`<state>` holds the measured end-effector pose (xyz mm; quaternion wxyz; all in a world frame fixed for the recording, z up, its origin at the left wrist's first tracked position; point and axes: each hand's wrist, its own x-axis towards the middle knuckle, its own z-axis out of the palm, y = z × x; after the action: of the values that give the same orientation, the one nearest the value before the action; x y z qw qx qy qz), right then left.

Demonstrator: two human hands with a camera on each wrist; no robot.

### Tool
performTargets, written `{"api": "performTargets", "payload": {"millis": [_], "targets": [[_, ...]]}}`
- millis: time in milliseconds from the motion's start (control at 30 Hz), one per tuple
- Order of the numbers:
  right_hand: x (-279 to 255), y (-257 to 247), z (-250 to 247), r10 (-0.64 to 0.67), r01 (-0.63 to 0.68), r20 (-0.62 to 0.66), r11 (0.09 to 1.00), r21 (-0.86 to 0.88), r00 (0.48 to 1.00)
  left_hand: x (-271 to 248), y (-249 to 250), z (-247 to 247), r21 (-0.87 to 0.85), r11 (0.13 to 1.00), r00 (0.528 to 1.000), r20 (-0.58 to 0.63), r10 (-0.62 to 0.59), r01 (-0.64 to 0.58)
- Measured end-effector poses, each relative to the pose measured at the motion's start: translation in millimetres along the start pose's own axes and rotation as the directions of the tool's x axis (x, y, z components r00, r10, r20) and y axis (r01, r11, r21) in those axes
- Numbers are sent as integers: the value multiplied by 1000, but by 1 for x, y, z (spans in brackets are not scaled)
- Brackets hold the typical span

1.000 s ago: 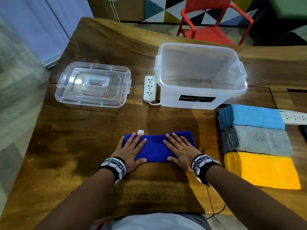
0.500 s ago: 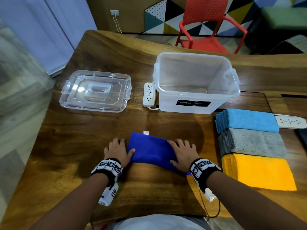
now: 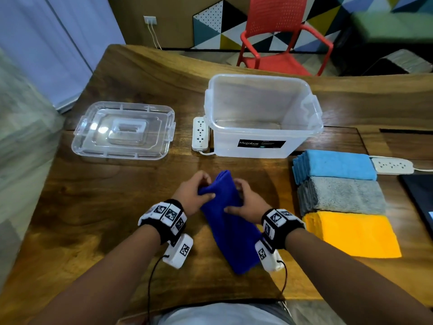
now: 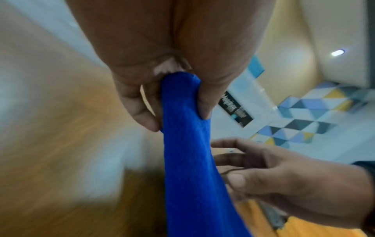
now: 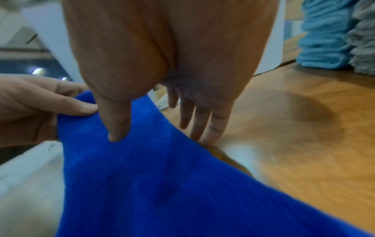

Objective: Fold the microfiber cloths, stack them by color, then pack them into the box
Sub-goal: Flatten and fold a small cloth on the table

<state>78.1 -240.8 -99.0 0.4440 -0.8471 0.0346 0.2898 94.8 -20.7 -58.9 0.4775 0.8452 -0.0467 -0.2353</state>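
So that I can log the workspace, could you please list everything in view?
dark blue cloth: one, folded, held over table
box: one, clear, empty, centre
lid: one, clear, left of box
light blue stack: one, right, farthest
grey stack: one, right, middle
yellow stack: one, right, nearest
power strips: two, white, one beside box, other beside light blue stack
chair: one, red, beyond table
left hand: grips cloth's far end
right hand: pinches cloth's right edge

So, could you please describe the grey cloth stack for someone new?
Find the clear box on the wooden table. Three folded stacks lie by its near right corner. The grey cloth stack is the middle one, between the light blue stack and the yellow stack.
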Motion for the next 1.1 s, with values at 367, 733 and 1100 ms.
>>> {"api": "performTargets", "payload": {"millis": [367, 733, 1100], "targets": [[-13, -76, -71, -359, 426, -292, 880, 212, 887, 5, 67, -40, -235, 882, 910, -37, 412, -408], [-51, 40, 13, -107, 127, 206, 988, -87, 973, -30, -87, 47, 358, 885, 931, 314, 186, -298], [-39, 25, -4, 55, -53, -1, 960, 274, 998, -6, -55, 37, 282, 953, 946, 265, -187, 110]]}}
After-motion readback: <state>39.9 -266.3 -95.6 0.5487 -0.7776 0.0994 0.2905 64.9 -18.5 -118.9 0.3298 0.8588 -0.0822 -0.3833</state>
